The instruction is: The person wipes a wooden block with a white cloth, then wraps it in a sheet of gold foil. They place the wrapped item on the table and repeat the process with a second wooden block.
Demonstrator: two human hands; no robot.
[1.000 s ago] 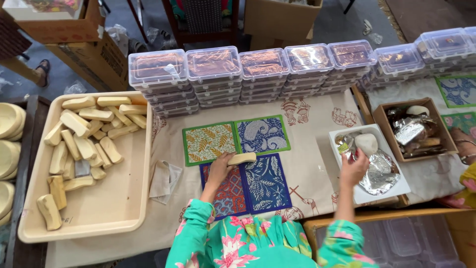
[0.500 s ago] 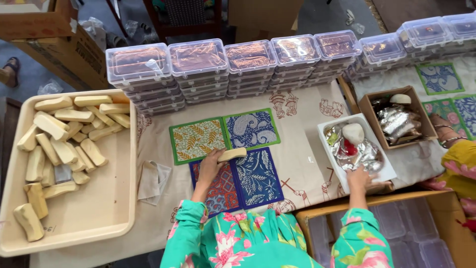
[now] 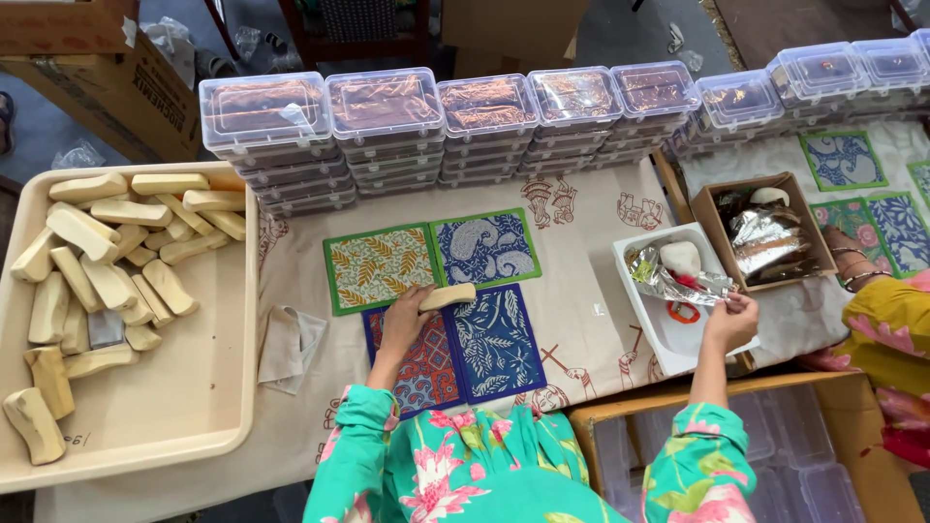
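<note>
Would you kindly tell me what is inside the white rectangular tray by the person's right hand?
The white rectangular tray holds crinkled silver foil, a pale rounded lump on it and a red ring-shaped item. The right hand pinches the foil's edge. Whatever lies beneath the foil is covered.

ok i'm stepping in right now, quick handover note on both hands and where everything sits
Left hand: holds a pale bar over the patterned mats.
Right hand: pinches a foil sheet at the white tray.
Done: stacks of lidded clear boxes line the table's far edge.
Left: many bare bars lie in the beige tray; more foil sits in the brown box.
</note>
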